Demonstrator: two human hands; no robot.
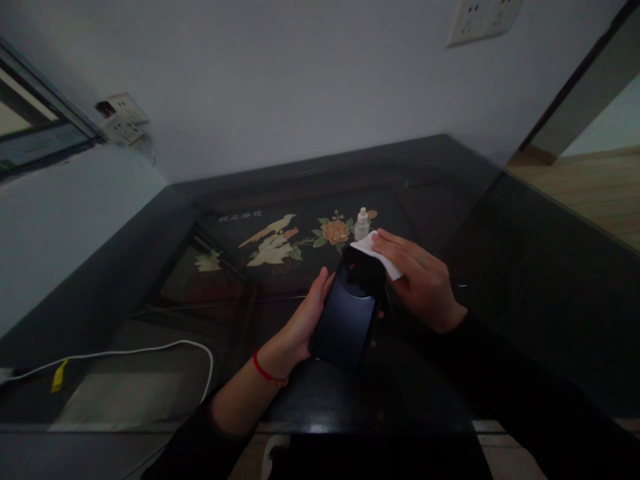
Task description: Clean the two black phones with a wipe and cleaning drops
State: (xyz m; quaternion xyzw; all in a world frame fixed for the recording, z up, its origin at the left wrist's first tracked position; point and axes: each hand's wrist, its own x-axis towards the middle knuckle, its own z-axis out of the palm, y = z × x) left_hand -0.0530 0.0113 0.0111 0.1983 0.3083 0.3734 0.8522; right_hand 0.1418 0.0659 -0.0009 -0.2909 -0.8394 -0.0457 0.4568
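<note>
A dark smartphone (349, 310) with a large round camera area lies tilted in my left hand (306, 321), whose thumb runs along its left edge and whose fingertips show at the right edge. My right hand (419, 279) presses a folded white wipe (376, 252) against the phone's upper right corner. The fingers lie closed over the wipe, and the thumb is partly hidden. Just beyond the wipe, a small clear bottle with a white cap (361, 227) stands upright on the dark glossy table (430, 200).
Flowers and a bird (273, 230) decorate the tabletop. A white cable (150, 347) with a yellow tag (59, 376) runs across the table's left side. Behind the table rises a pale wall (280, 87) with wall sockets (483, 20). Part of a white chair (273, 453) shows below the front edge.
</note>
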